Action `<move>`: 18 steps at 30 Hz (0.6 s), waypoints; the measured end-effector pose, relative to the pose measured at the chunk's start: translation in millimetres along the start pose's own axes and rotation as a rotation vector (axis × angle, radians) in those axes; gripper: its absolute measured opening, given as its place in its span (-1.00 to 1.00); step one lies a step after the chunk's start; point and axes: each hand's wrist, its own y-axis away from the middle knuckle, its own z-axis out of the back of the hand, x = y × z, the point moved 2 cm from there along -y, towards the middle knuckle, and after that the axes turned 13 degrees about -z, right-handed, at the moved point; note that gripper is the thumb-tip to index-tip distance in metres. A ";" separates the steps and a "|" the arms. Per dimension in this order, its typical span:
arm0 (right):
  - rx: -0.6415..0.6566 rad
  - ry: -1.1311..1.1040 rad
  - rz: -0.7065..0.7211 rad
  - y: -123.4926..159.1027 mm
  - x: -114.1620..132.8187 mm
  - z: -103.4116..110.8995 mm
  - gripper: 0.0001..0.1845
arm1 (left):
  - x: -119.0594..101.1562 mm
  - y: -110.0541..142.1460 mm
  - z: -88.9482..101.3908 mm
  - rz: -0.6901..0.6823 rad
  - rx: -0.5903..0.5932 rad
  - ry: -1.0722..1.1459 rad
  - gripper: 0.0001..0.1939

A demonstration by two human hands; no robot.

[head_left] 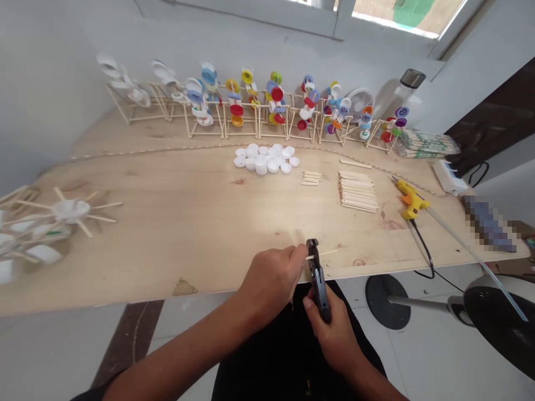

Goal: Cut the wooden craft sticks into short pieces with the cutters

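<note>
Near the table's front edge, my left hand (pixel 273 281) pinches a thin wooden stick (pixel 328 253). The stick passes through the jaws of a dark hand tool that looks like pliers or cutters (pixel 318 284), and its far end pokes out to the right. Wrapped around the tool's handles is my right hand (pixel 332 328), low over my lap. Beyond the hands lie a pile of white bottle caps (pixel 267 157), a small group of short sticks (pixel 311 178) and a stack of longer sticks (pixel 357 191).
A yellow glue gun (pixel 412 199) with its cord lies at right, near a white power strip (pixel 449 177). Stick frames with colourful cap wheels (pixel 276 103) line the wall. At left sit stick-and-cup wheels (pixel 71 210). A bottle (pixel 403 92) and a small fan (pixel 360 104) stand behind.
</note>
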 end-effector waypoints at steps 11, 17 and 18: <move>-0.016 0.004 0.001 -5.3 -0.1 -2.1 -0.76 | -4.1 2.7 -4.3 0.000 -0.115 -0.096 -0.80; 0.019 -0.051 -0.004 -3.8 -9.8 -2.9 -0.79 | -4.9 15.0 -5.7 0.248 -0.262 0.422 -0.85; 0.032 -0.063 -0.016 -3.2 -11.4 -3.2 -0.79 | -4.0 17.5 -5.6 0.298 -0.294 0.558 -0.86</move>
